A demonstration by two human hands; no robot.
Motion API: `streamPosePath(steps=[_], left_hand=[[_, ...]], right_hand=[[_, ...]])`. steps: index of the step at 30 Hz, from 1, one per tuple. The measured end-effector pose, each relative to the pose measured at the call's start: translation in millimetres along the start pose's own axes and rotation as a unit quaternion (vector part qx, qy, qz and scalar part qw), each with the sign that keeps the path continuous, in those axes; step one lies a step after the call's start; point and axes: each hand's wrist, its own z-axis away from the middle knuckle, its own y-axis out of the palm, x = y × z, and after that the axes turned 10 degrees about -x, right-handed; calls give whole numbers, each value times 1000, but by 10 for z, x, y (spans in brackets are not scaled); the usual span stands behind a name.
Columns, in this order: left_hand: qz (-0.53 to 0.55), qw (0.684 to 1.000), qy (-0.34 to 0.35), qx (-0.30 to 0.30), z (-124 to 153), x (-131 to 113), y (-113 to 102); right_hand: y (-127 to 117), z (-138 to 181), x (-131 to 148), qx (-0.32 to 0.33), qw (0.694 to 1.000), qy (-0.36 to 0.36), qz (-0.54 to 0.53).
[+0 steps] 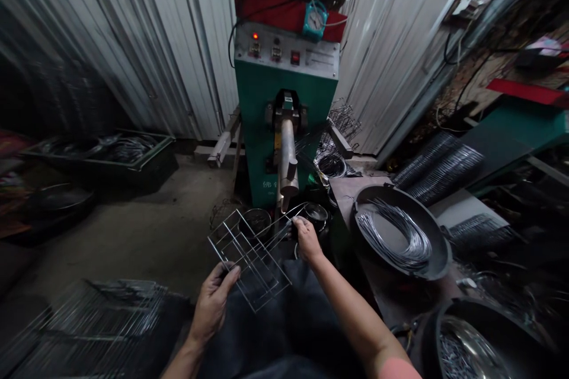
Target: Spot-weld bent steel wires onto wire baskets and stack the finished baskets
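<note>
My left hand [216, 299] grips the near-left edge of a wire rack [249, 254] between thumb and fingers. The rack is a grid of thin metal rods, held tilted above my lap. My right hand [306, 238] pinches a thin bent wire [280, 223] at the rack's far right side. Whether this wire is joined to the rack I cannot tell. The fingertips of my right hand are just below the tip of the electrode arm [288, 160] of a green spot welder [251, 106].
Finished-looking wire racks [106, 314] are stacked at lower left. A bin of metal parts [155, 148] sits on the floor beyond. At right, a black pan [438, 249] holds curved wires [400, 243], and another pan [433, 331] contains a metal bowl of small pieces.
</note>
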Motion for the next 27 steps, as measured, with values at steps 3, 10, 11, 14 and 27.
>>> streamPosePath(steps=[3,10,11,14,27], left_hand=[[0,1000,6,-1,-2,-14,38],[10,1000,21,-7,44,-151,148],[9,1000,21,-9,51,-178,162],[8,1000,24,-5,64,-230,186],[2,1000,7,13,19,-159,111]], right_hand=[[26,-26,-8,-14,1000,-2,-10],[85,-71,24,-30,999,7,-22],[98,-71,32,-32,999,8,-22],[128,-63,34,-43,999,24,-18],[-392,-409,381,51,825,-377,418]])
